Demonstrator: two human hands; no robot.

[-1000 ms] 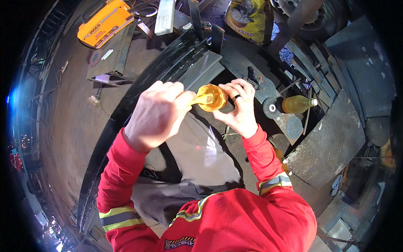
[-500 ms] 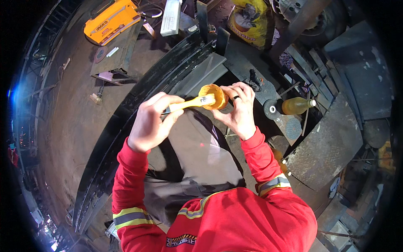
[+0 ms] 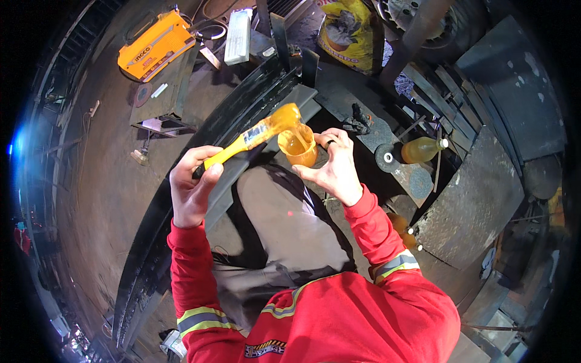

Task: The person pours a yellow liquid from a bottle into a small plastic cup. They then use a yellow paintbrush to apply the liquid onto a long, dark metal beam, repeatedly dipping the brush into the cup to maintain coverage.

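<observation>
My left hand (image 3: 195,181) is closed round the yellow handle of a paintbrush (image 3: 245,140). Its bristles are thick with orange-yellow paint and hang just above the rim of a small cup (image 3: 302,156). A strand of paint runs from the bristles down into the cup. With fingers and thumb, my right hand (image 3: 334,166) grips the cup from its right side; a dark ring is on one finger. The cup's inside is coated in the same paint. Beneath the brush lies a long dark curved metal beam (image 3: 209,118).
Far left stands an orange welding machine (image 3: 158,47) by a white box (image 3: 238,36). A yellow sack (image 3: 350,35) is at the back. To the right lie a grinding disc (image 3: 387,157), a bottle of yellowish liquid (image 3: 422,150), dark gloves (image 3: 359,120) and a metal sheet (image 3: 475,202).
The brush has come up out of the cup, its loaded bristles now showing. My left hand has moved left and slightly down. The cup stays in my right hand, a little lower.
</observation>
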